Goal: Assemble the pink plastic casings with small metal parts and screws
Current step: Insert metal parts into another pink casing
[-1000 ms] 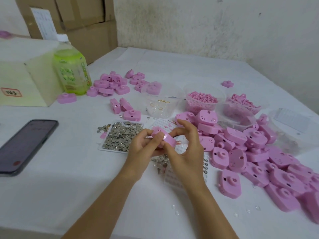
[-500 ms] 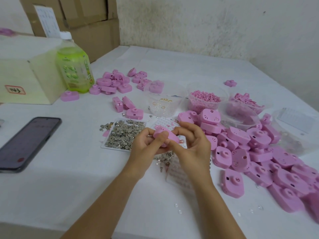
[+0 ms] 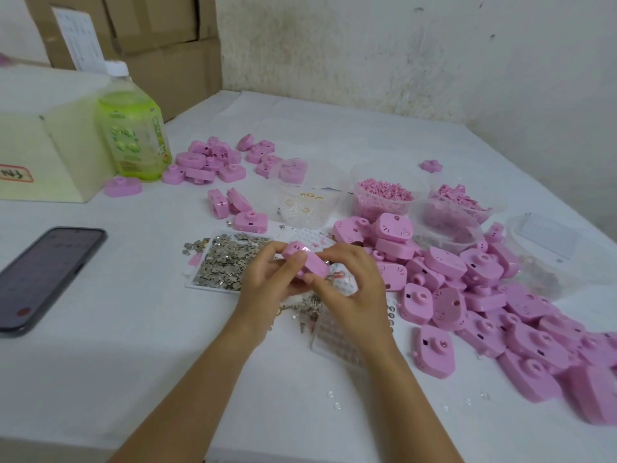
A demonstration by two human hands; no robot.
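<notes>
Both hands hold one pink plastic casing [image 3: 309,260] above the middle of the table. My left hand [image 3: 267,282] grips its left end with fingers and thumb curled round it. My right hand [image 3: 350,282] pinches its right end from the other side. Just behind my left hand lies a flat white tray of small silvery metal parts [image 3: 223,262]. A large heap of pink casings [image 3: 484,295] spreads over the right side of the table. More small metal parts [image 3: 305,310] lie loose under my hands.
A dark phone [image 3: 46,275] lies at the left. A green bottle [image 3: 133,128] and a pale box [image 3: 43,145] stand at the back left, beside another group of pink casings [image 3: 213,158]. Clear tubs [image 3: 387,195] of small pink bits stand behind the heap.
The hands have stayed together on the casing, turning it slightly. The view has shifted a little.
</notes>
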